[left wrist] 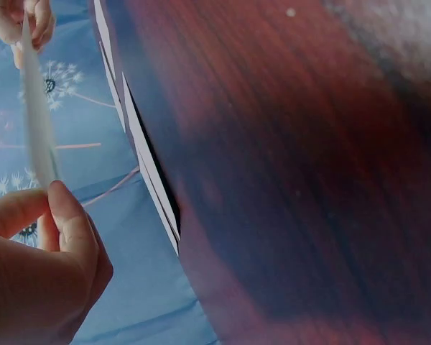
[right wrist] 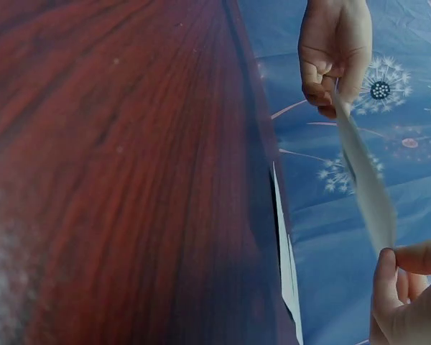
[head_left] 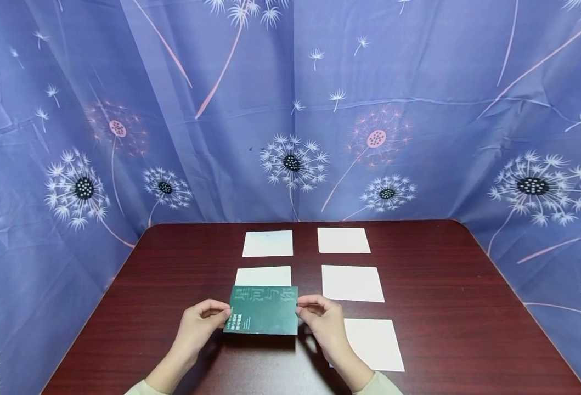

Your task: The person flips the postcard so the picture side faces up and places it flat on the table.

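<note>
A dark green card [head_left: 264, 310] with pale printed characters is held up over the table, near its front. My left hand [head_left: 195, 331] pinches the card's left edge between thumb and fingers. At the opposite edge, my right hand [head_left: 329, 327] pinches it the same way. Seen nearly edge-on in the left wrist view, the card [left wrist: 39, 118] shows a whitish underside. Just beyond it lies a white card [head_left: 264, 276], its near part hidden behind the green one. To the right, another white card [head_left: 375, 344] is partly covered by my right hand and wrist.
Farther back on the dark red wooden table [head_left: 162, 285] lie white cards at the back left [head_left: 268, 243], the back right [head_left: 344, 240] and the middle right [head_left: 353, 283]. A blue curtain [head_left: 221, 164] with dandelion prints surrounds the table's back and sides.
</note>
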Available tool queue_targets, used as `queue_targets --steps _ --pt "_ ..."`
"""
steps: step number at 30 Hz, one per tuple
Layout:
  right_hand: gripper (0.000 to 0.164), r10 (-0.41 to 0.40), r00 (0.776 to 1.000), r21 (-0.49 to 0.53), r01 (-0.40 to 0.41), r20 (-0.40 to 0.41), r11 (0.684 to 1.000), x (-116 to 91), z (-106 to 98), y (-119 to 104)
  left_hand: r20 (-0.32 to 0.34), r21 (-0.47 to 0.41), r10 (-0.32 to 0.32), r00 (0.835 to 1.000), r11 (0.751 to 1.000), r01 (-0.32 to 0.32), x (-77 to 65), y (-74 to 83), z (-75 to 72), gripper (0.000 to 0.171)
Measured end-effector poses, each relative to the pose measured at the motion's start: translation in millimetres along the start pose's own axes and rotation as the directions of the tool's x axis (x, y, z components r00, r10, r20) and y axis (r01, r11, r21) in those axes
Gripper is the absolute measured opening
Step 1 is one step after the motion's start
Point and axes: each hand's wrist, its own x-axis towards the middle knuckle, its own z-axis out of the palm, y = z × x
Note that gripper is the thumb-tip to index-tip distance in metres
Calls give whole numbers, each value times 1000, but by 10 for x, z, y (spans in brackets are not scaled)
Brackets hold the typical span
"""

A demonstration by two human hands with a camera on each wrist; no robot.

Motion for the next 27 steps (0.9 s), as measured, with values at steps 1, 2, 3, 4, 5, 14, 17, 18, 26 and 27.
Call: queue_targets --steps 1,2,3,4,5,14,17,18,26,27 --pt "22 -4 1000 -1 4 1 1000 1 2 5 9 9 2 1000 1000 -2 4 -5 3 17" --pt "25 -7 1000 3 7 2 1000 1 4 7 21 16 7 1000 1000 -7 5 -12 4 21" --pt "27 -7 1000 3 7 4 1000 1 3 9 33 29 13 999 999 -14 4 -16 3 26" --pt "30 -4 1000 -1 4 6 1000 0 2 12 45 47 14 999 999 -17 5 -21 3 31" --pt "32 -3 1000 -7 3 9 1000 0 0 15 58 62 15 998 998 -19 5 -26 3 36" --pt "34 -15 996 -81 22 85 996 -27 0 50 171 150 32 985 987 -58 20 -64 -31 52" --pt "36 -5 992 -102 18 127 995 -37 10 75 195 151 34 980 986 -64 31 -77 -45 52" --pt "37 2 990 -106 13 141 994 -37 13 81 203 154 35 979 986 -67 35 -80 -48 53" --pt "43 43 973 -182 -2 225 983 -38 18 115 210 281 35 977 955 -95 51 -115 -36 48" --pt "43 50 971 -194 -4 234 981 -43 18 118 209 297 35 977 950 -97 50 -121 -32 47"
